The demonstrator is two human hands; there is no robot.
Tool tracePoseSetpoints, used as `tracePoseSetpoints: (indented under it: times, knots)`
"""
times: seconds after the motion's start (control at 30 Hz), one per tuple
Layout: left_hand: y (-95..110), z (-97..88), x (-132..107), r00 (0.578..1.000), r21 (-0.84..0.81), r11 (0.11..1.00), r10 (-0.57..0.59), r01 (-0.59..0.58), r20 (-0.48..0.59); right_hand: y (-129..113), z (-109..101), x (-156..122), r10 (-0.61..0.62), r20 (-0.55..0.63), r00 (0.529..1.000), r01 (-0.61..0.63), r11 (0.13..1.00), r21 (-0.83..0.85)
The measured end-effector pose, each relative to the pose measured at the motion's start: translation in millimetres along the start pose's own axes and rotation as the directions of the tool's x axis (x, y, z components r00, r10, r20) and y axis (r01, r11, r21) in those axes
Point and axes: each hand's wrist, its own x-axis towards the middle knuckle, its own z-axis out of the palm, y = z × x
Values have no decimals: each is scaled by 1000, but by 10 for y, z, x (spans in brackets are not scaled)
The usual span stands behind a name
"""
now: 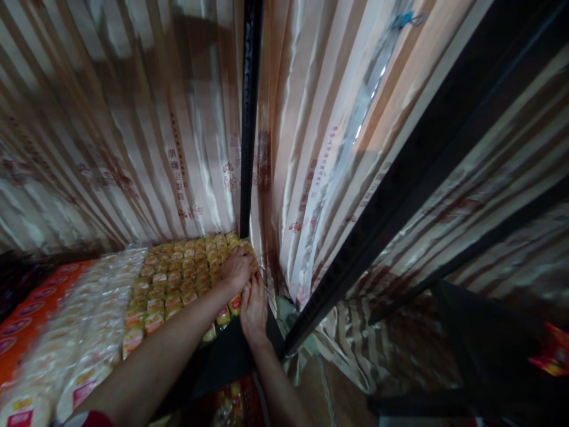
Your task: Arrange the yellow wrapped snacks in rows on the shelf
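Observation:
Rows of small yellow packets point(178, 279) with red labels lie flat on a dark shelf point(222, 362). My left hand point(236, 268) rests on the far right end of the rows, fingers curled down over the packets. My right hand point(253, 309) sits just below it at the shelf's right edge, fingers closed around a yellow packet point(235, 303) that it presses against the row. Both forearms reach in from the bottom of the view.
Pale bagged goods point(84, 332) and orange packs point(26, 314) fill the shelf's left side. A black upright post point(249, 118) stands behind the packets and a slanted black frame bar point(400, 178) runs on the right. Striped shiny curtain point(133, 118) hangs behind. More packets point(231, 403) sit below.

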Motion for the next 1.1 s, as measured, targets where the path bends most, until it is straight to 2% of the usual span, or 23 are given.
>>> tracePoseSetpoints:
  times: [0.23, 0.33, 0.4, 0.47, 0.57, 0.7, 0.77, 0.87, 0.9, 0.97, 1.03, 1.1]
  knots:
    - [7, -25, -104, 990, -2, 1000, 6, -6, -138, 32, 46, -12, 1, -59, 998, -1, 1000, -6]
    - [52, -56, -256, 984, -59, 997, 28, -39, -178, 71, 60, 3, -14, -60, 998, 16, 1000, 21]
    - [99, -78, -439, 972, -126, 989, 51, -81, -227, 120, 69, 11, -55, -45, 997, 57, 997, 52]
    - [153, -86, -719, 961, -214, 969, 67, -128, -270, 172, 69, 12, -89, -23, 996, 91, 993, 81]
    - [211, -32, -1314, 960, -360, 922, 37, -140, -277, 206, 34, -1, -75, -4, 997, 75, 990, 120]
    - [166, 202, -2219, 978, -502, 854, 38, -138, -204, 111, -96, -53, 0, 15, 1000, -2, 990, 143]
    - [91, 328, -2607, 992, -526, 845, 41, -97, -118, 15, -188, -107, 27, 20, 999, -29, 989, 148]
    - [-64, 433, -3029, 992, -559, 819, -108, 129, 71, -168, -333, -288, 58, 9, 998, -59, 987, 151]
    - [-123, 447, -3124, 973, -549, 803, -190, 233, 135, -234, -377, -390, 64, -2, 998, -63, 986, 154]
    - [-245, 463, -3258, 903, -495, 755, -354, 430, 244, -364, -441, -668, 97, -39, 994, -89, 979, 182]
    - [-365, 491, -3332, 814, -419, 698, -476, 580, 333, -474, -454, -1012, 114, 5, 993, -112, 959, 259]
    - [-485, 546, -3370, 723, -339, 643, -557, 687, 408, -562, -414, -1345, 106, 118, 987, -137, 943, 304]
